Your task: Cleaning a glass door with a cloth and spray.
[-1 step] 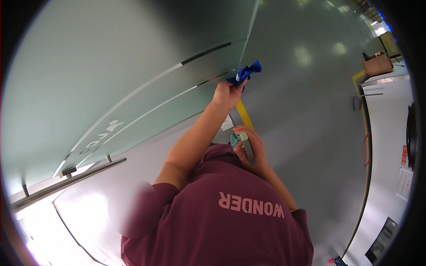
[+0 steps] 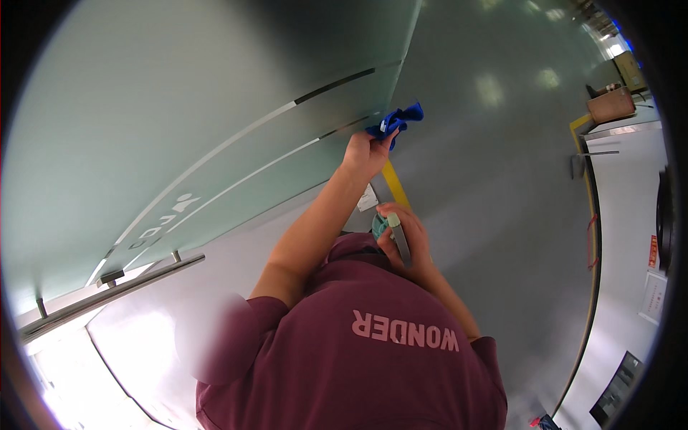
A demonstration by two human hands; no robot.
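Note:
My left hand (image 2: 367, 154) is closed around a crumpled blue cloth (image 2: 395, 123) and holds it at the edge of the frosted glass panel (image 2: 236, 107). One end of the cloth sticks out past my fingers to the right. Whether the cloth touches the glass I cannot tell. Close to my chest, my right hand (image 2: 412, 240) is wrapped around what looks like a spray bottle (image 2: 380, 226), teal with a pale green tip. My fingers and palm hide most of it.
A long metal bar handle (image 2: 115, 297) is fixed to the glass at lower left. Yellow tape (image 2: 395, 185) marks the grey floor (image 2: 494, 172). At the right stands a white cabinet (image 2: 627, 147) with a brown box (image 2: 610, 105) on top.
The loose end of the blue cloth has shifted slightly down and right. My hands have barely moved.

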